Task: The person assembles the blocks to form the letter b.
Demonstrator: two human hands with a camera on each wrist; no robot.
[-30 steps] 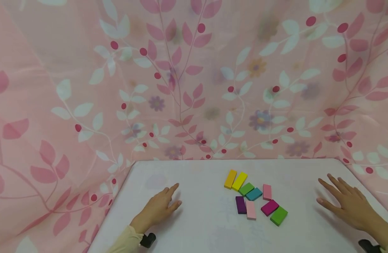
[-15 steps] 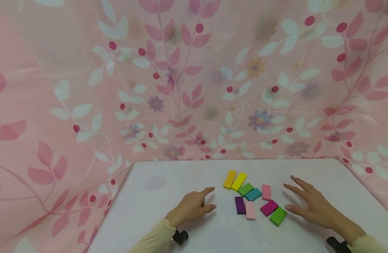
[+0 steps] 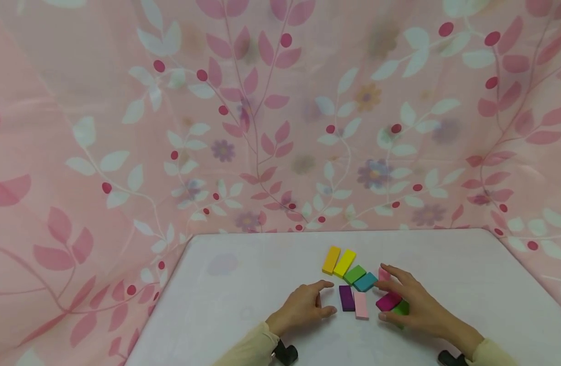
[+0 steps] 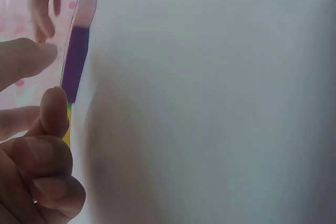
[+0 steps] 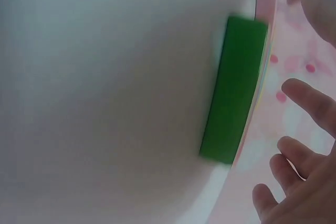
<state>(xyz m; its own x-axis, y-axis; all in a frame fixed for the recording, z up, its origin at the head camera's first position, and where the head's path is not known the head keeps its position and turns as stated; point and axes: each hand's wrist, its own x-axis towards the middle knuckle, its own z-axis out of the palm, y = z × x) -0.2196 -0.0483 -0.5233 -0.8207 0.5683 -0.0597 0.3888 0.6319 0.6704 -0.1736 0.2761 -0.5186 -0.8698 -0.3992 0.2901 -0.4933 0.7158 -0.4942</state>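
Coloured wooden blocks lie flat on a white table. My left hand [image 3: 303, 305] is just left of the purple block [image 3: 346, 298], thumb and index finger apart, holding nothing; a light pink block [image 3: 361, 306] lies along its far side. In the left wrist view the other fingers are bent. My right hand [image 3: 417, 305] hovers over the right-hand blocks, fingers spread. It partly hides the magenta block [image 3: 387, 302], a green block [image 3: 403, 307] and another pink block [image 3: 383, 275]. The right wrist view shows that green block [image 5: 234, 90] beside the fingers, with nothing gripped.
Behind the hands, an orange block [image 3: 331, 260], a yellow block [image 3: 344, 263], a second green block [image 3: 355, 275] and a teal block [image 3: 366, 281] form a slanting row. The white table [image 3: 244, 274] ends at a pink floral curtain [image 3: 271, 127].
Both hands have moved inward toward the blocks, the left one rightward and the right one leftward until it overlaps the right-hand blocks. The blocks have kept their arrangement.
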